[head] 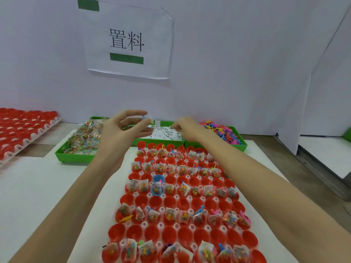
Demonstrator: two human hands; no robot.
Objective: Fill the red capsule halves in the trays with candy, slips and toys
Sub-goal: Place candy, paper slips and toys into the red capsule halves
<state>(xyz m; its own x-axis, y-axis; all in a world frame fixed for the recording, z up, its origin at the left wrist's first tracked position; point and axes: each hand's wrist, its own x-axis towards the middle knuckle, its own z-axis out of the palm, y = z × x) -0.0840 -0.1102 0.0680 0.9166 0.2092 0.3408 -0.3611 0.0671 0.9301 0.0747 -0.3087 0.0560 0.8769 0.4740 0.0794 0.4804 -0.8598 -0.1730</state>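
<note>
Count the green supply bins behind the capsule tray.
3, side by side: candy bin on the left, slip bin in the middle partly behind the hands, toy bin on the right. Another green edge shows far right, unclear.

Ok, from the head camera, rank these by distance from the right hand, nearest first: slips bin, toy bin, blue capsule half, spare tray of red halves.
1. Slips bin: directly under the right hand.
2. Toy bin: just right of it.
3. Blue capsule half: lower, in the work tray.
4. Spare tray: far left.

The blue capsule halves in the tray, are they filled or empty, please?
One blue half holds a candy packet; the other, just behind it, looks empty.
</note>
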